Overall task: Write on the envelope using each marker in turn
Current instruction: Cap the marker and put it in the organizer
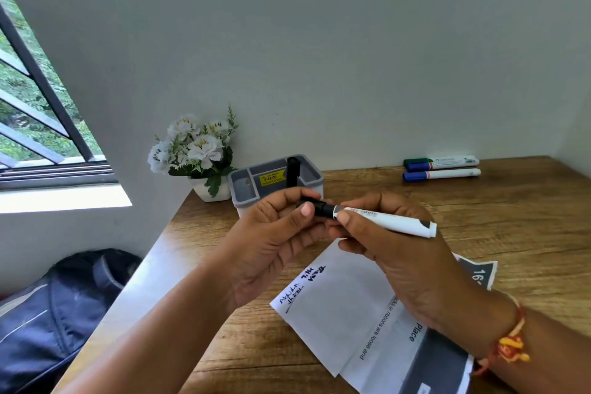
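A white envelope point(345, 307) lies on the wooden desk point(479, 211), with two short handwritten lines in black near its left corner. Above it, my right hand point(403, 253) grips the white barrel of a black marker point(390, 222). My left hand point(275, 233) pinches the marker's black cap point(315, 206) at the barrel's black end; whether the cap is fully seated is unclear. Three more markers point(443, 166), one green-capped and two blue-capped, lie side by side at the back right of the desk.
A grey organiser tray point(243, 185) with a yellow price sticker holds an upright black object point(292, 171) at the back. A white pot of artificial flowers point(195, 153) stands left of it. A dark bag point(57, 313) sits below the desk's left edge, under a window.
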Demonstrator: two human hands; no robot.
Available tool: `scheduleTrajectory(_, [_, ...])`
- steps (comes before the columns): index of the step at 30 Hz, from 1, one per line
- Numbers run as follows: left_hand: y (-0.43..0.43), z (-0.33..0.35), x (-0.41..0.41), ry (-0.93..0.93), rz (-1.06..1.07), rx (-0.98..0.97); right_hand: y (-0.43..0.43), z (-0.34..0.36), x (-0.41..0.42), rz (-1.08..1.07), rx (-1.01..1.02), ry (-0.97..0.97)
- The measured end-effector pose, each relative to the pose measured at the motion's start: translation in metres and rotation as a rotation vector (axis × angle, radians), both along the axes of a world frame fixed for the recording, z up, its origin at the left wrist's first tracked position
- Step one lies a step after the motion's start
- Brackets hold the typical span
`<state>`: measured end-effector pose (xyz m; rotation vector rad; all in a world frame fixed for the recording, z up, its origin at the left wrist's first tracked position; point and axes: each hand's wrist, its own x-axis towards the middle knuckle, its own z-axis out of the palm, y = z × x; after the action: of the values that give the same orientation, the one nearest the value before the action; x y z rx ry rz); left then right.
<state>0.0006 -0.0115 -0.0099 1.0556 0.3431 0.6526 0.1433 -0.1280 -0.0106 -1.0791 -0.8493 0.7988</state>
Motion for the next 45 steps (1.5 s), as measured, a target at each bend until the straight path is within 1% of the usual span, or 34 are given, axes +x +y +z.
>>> scheduleTrajectory(2, [-0.002,0.0,0.002,-0.008,0.051,0.038,0.001,0.0,0.0,0.001,0.002,0.079])
scheduleTrajectory(6, [-0.007,-0.002,0.004,-0.02,0.075,0.109,0.004,0.0,-0.002,0.052,-0.019,0.305])
scheduleTrajectory(8, [-0.009,-0.003,0.004,-0.03,0.085,0.142,0.004,-0.001,-0.003,0.083,-0.033,0.369])
scheduleTrajectory(11, [-0.01,0.0,0.004,-0.036,0.085,0.161,0.004,-0.001,0.0,0.119,-0.039,0.416])
scheduleTrajectory(15, [-0.003,0.012,0.0,0.002,0.106,0.247,0.008,0.004,0.003,0.205,-0.064,0.469])
scheduleTrajectory(17, [0.008,0.023,-0.007,-0.023,0.199,0.278,0.011,0.007,0.005,0.234,-0.05,0.481])
scheduleTrajectory(19, [0.024,0.035,-0.021,-0.087,0.346,0.293,0.014,0.008,0.008,0.221,-0.04,0.466])
scheduleTrajectory(21, [0.041,0.044,-0.039,-0.145,0.496,0.322,0.015,0.006,0.011,0.172,-0.069,0.407])
scheduleTrajectory(23, [0.054,0.047,-0.053,-0.139,0.643,0.386,0.016,0.001,0.013,0.116,-0.128,0.316])
scheduleTrajectory(26, [0.065,0.04,-0.059,-0.044,0.817,0.525,0.018,-0.002,0.014,0.05,-0.209,0.193])
scheduleTrajectory(28, [0.068,0.034,-0.056,0.019,0.883,0.61,0.02,-0.004,0.015,0.017,-0.243,0.112])
scheduleTrajectory(32, [0.063,0.023,-0.041,0.153,0.874,0.767,0.022,-0.009,0.018,-0.016,-0.28,-0.055])
scheduleTrajectory(37, [0.059,0.004,-0.031,0.474,0.802,1.022,0.023,-0.011,0.021,-0.016,-0.299,-0.303])
scheduleTrajectory(41, [0.052,0.002,-0.029,0.55,0.799,1.156,0.024,-0.012,0.03,-0.06,-0.326,-0.563])
scheduleTrajectory(43, [0.046,0.003,-0.027,0.592,0.873,1.33,0.022,-0.006,0.034,-0.074,-0.348,-0.716])
scheduleTrajectory(45, [0.038,0.004,-0.024,0.582,0.952,1.52,0.022,0.002,0.044,-0.126,-0.379,-0.848])
